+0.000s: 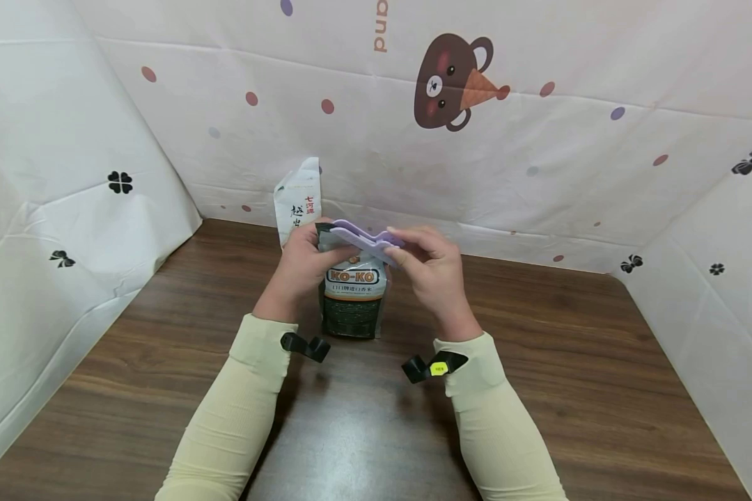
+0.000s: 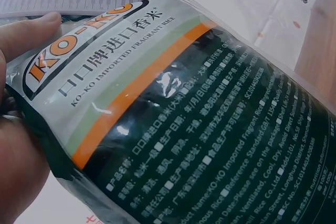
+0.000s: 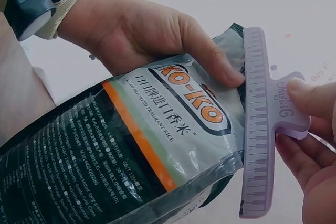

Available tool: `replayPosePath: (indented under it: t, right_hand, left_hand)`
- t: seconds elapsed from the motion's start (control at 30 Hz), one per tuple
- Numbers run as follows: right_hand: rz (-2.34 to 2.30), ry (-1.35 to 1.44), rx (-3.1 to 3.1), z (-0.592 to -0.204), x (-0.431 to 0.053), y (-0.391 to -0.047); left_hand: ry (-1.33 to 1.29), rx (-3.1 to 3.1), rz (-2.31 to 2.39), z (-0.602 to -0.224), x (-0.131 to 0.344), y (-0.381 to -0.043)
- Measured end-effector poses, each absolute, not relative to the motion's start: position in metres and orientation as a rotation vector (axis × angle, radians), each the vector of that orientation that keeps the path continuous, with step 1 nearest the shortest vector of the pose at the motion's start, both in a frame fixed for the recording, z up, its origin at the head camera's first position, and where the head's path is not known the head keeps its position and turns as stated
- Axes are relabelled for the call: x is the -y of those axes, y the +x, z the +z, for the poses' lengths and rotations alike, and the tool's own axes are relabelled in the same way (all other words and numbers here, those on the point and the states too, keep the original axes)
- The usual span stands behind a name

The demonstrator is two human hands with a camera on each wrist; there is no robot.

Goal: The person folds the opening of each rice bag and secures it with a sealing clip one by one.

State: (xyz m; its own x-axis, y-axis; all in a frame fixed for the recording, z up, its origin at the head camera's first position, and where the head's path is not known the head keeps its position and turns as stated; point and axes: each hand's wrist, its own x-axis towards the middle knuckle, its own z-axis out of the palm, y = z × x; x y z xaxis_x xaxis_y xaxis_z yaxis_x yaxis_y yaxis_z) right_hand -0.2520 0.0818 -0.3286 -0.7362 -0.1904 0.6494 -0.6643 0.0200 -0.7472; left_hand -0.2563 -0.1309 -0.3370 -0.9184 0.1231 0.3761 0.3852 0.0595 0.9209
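A green and silver bag of KO-KO rice [image 1: 353, 306] stands upright on the table. My left hand [image 1: 299, 261] grips its upper left side, thumb lying across the front in the right wrist view. At the bag's top edge is a lilac clip [image 3: 257, 124] with a piano-key pattern. My right hand [image 1: 435, 268] pinches the clip's handles between thumb and fingers. In the head view the clip's two long bars stand apart at the left end. The left wrist view shows the bag's printed front [image 2: 199, 108] close up.
Behind the left hand stands a white bag with Chinese lettering [image 1: 299, 195], against the patterned cloth [image 1: 363, 153] at the back. Cloth also borders the left and right sides. The table [image 1: 539, 362] has a dark wood surface.
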Motion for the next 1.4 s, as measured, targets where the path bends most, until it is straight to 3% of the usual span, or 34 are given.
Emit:
replayPosePath:
  t: [0.53, 1.0, 1.4]
  right_hand:
    - [1.763, 0.825, 2.041, -0.331, -0.079, -0.254]
    - [2.088, 0.746, 2.258, -0.352, -0.097, -0.28]
    - [2.172, 1.005, 2.511, -0.389, -0.096, -0.293]
  left_hand:
    - [-0.536, 2.092, -1.99, -0.338, 0.131, -0.257]
    - [-0.329, 2.108, -1.976, -0.336, 0.13, -0.255]
    - [-0.298, 2.129, -1.952, -0.343, 0.136, -0.259]
